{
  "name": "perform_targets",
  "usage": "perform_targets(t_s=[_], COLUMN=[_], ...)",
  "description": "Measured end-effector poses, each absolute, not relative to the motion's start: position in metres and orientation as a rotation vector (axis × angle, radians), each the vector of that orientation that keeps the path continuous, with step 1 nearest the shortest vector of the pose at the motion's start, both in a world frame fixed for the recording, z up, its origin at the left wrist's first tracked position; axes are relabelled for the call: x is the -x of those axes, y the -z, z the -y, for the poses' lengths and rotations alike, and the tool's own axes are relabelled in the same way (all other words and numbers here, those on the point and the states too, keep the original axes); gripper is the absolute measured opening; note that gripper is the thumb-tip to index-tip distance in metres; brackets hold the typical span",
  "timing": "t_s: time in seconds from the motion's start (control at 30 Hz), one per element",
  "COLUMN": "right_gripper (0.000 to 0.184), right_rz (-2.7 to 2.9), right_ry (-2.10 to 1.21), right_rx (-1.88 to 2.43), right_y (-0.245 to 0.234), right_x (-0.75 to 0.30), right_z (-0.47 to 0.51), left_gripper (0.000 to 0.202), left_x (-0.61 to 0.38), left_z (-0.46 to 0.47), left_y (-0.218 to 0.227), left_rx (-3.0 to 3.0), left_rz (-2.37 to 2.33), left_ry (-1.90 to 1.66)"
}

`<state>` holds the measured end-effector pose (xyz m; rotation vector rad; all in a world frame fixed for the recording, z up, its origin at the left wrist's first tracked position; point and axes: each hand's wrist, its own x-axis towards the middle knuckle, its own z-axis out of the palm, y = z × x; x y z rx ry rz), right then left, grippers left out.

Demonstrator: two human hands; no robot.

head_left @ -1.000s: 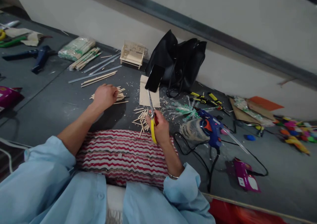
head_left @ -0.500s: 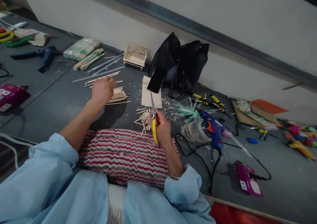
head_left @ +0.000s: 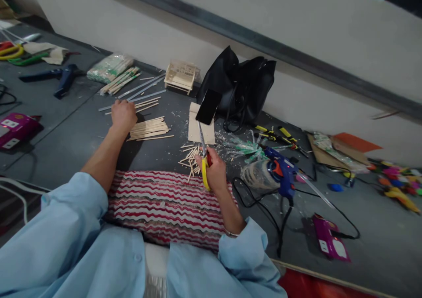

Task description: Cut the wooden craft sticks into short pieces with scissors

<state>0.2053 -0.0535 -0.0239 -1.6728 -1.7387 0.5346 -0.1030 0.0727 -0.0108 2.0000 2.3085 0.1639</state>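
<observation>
My right hand (head_left: 214, 171) is closed round the yellow-and-red handles of a pair of scissors (head_left: 203, 157), blades pointing up and away toward a black phone (head_left: 208, 107) propped on a beige card. Short cut wooden sticks (head_left: 189, 157) lie scattered just left of that hand. My left hand (head_left: 123, 114) reaches far left over the grey floor, fingers curled down on long wooden sticks (head_left: 145, 105); whether it grips one is hidden. A neat pile of medium sticks (head_left: 150, 129) lies right beside it. A red-and-white striped cushion (head_left: 165, 208) rests across my lap.
A black bag (head_left: 237, 87) leans on the wall behind the phone. A small stick model (head_left: 180, 74) and packets of sticks (head_left: 110, 67) lie at the back left. A blue glue gun (head_left: 281, 172) with cable, pliers (head_left: 273, 134) and a purple box (head_left: 326, 238) lie to the right.
My left hand has moved from the pile of medium sticks leftward and farther away onto the long sticks. My right hand with the scissors has stayed put.
</observation>
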Motion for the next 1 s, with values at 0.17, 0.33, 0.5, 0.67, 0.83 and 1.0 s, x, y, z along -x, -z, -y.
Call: perform_targets(t_s=[0.17, 0.33, 0.5, 0.67, 0.83, 1.0], right_gripper=[0.041, 0.041, 0.041, 0.042, 0.043, 0.042], right_rz=[1.751, 1.739, 1.735, 1.724, 1.737, 1.757], right_ry=[-0.530, -0.536, -0.541, -0.544, -0.549, -0.539], right_rx=[1.673, 1.653, 1.650, 1.649, 1.644, 1.635], right_y=[0.023, 0.024, 0.023, 0.022, 0.023, 0.023], right_x=[-0.205, -0.204, -0.203, -0.202, -0.200, -0.200], right_z=[0.053, 0.055, 0.055, 0.055, 0.055, 0.055], left_gripper=[0.026, 0.021, 0.028, 0.016, 0.016, 0.009], left_x=[0.102, 0.078, 0.038, 0.017, 0.005, -0.002], left_z=[-0.071, -0.072, -0.049, -0.029, -0.028, -0.028], left_y=[0.011, 0.003, -0.009, -0.008, 0.007, 0.019], left_rx=[-1.884, -1.492, -0.954, -0.827, -0.883, -0.911], left_rz=[-2.237, -1.682, -0.838, -0.700, -0.689, -0.745], left_ry=[-0.554, -1.324, -1.438, -1.310, -1.271, -1.285])
